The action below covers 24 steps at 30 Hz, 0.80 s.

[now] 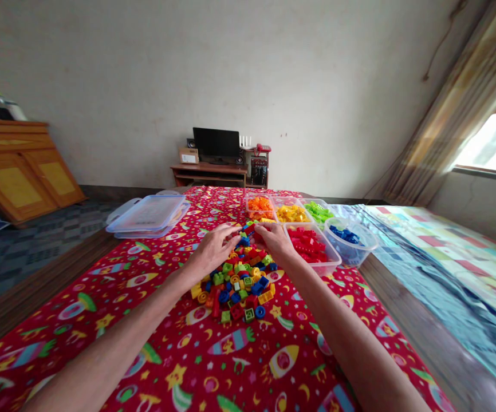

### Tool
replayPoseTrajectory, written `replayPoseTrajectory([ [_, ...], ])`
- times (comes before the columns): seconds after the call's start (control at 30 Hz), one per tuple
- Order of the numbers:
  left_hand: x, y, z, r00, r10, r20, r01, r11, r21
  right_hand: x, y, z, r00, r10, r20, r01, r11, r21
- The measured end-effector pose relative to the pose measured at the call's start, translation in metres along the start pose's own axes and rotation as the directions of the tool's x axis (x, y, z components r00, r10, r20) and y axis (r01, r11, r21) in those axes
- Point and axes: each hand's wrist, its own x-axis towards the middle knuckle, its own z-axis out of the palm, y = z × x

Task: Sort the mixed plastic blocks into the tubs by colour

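A heap of mixed toy building bricks (241, 280) in red, blue, green and yellow lies on the patterned red tablecloth (248, 366). At the heap's far side, my left hand (216, 250) has its fingers curled inward. My right hand (276, 239) faces it with thumb and fingers drawn together. Between the fingertips of both hands is a small cluster of joined blue and red bricks (248, 229). Where each fingertip grips is partly hidden. Close beyond my right hand stands a clear divided container (334, 268) with bricks sorted by colour in its compartments.
Orange bricks (260, 204), yellow bricks (293, 214), green bricks (319, 212) and red bricks (307, 246) fill separate compartments. A round clear tub (362, 247) at the right holds blue bricks (345, 235). Stacked clear lids (151, 213) lie at the left. Behind stands a monitor (216, 142).
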Motion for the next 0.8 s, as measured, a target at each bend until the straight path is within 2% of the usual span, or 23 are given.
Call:
replayPoseTrajectory([
  [0.1,0.0,-0.004,-0.004,0.997,0.028,0.078,-0.03,0.999,0.03,0.004,-0.007,-0.013,0.998,-0.062,-0.028,0.059,0.995,-0.081],
  [0.2,-0.003,-0.009,-0.005,0.983,0.022,0.182,-0.037,0.996,0.08,0.006,-0.02,-0.034,0.988,-0.155,-0.023,0.141,0.943,-0.302],
  [0.27,-0.005,-0.013,-0.003,0.971,0.018,0.237,-0.045,0.993,0.11,0.004,-0.033,-0.052,0.978,-0.21,-0.009,0.179,0.85,-0.495],
  [0.37,-0.01,-0.019,0.002,0.956,0.022,0.293,-0.066,0.988,0.142,-0.005,-0.054,-0.081,0.968,-0.249,0.035,0.192,0.643,-0.742],
  [0.43,-0.014,-0.023,0.005,0.943,0.018,0.332,-0.077,0.983,0.164,-0.012,-0.066,-0.097,0.978,-0.205,0.044,0.151,0.54,-0.828],
  [0.53,-0.018,-0.027,0.007,0.928,0.005,0.372,-0.083,0.977,0.194,-0.019,-0.075,-0.116,0.995,-0.091,0.036,0.074,0.465,-0.882],
  [0.7,-0.015,-0.023,0.005,0.907,-0.023,0.42,-0.08,0.971,0.226,-0.019,-0.072,-0.132,0.997,0.068,0.024,-0.01,0.459,-0.888],
  [0.8,-0.014,-0.022,0.005,0.905,-0.017,0.425,-0.086,0.971,0.223,-0.019,-0.069,-0.136,0.996,0.087,-0.018,-0.054,0.433,-0.9],
])
